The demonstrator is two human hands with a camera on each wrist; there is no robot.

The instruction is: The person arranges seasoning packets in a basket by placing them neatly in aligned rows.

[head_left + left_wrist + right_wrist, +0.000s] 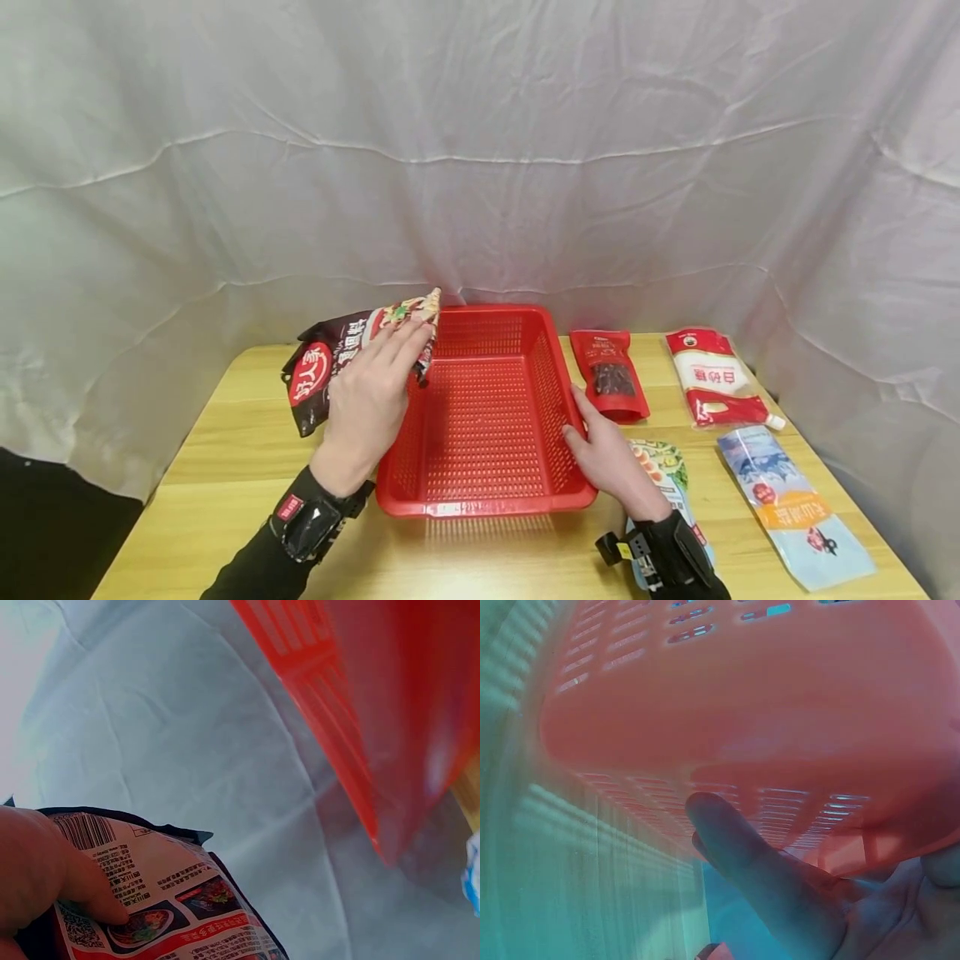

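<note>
Red perforated plastic makes up the basket, and the right hand steadies it at its right wall, fingers fairly straight along the rim and outer side; the right wrist view shows the thumb against the underside of the flared rim, so the hold looks light rather than clenched. The left hand grips a dark seasoning pouch with red and white print, fingers spread over its front and the thumb behind, as the left wrist view shows against the barcode panel.

To do this step well, my judgement is that the left hand should carry the pouch clear of the near-left rim before lowering it, keep it roughly flat so it lies along the floor of the basket, and let go only once it rests there. The right hand should keep the basket from sliding on the wooden table.

The pouch is held tilted up, its upper right corner already over the basket's back-left corner, the rest to the left of the rim. The basket's open floor lies just right of the left hand and slightly below it. Beyond the right hand lie a red pouch, a white and red bag, a blue packet and a green-printed packet partly under the wrist.
</note>
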